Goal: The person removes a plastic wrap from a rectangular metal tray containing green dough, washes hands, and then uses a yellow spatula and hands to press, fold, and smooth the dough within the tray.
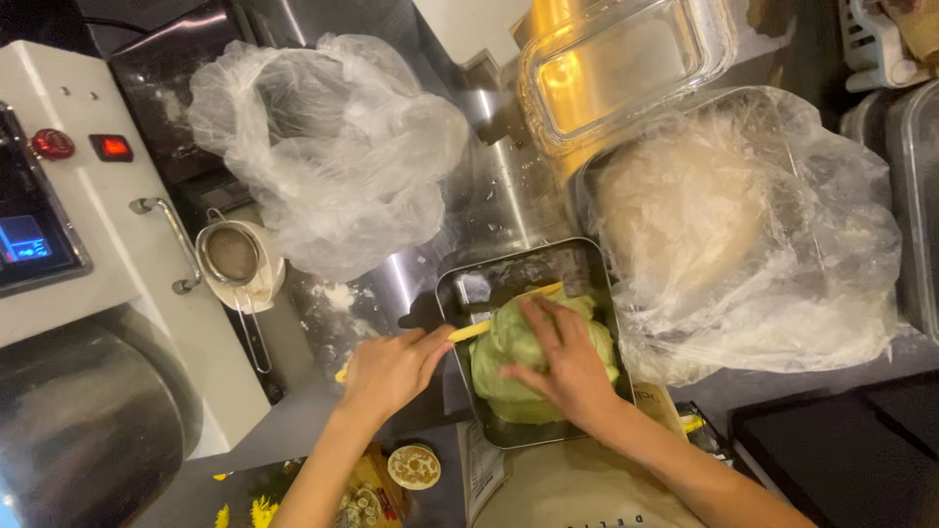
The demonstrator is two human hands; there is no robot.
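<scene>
Both hands work green dough (509,357) in a metal tray (460,293): left hand (391,370) grips a yellow scraper (489,323), right hand (562,362) presses.

Bench crowded; little open steel.

Bare strip of bench (509,196) runs between crumpled bag (328,147) and bagged dough (734,225), down to tray (597,269). Glass dish (621,64) closes its far end. Left: sieve (235,256) and machine (78,235) block. Right hand (562,367) and green dough (518,342) fill tray; left hand (391,370) just beside its rim.
</scene>
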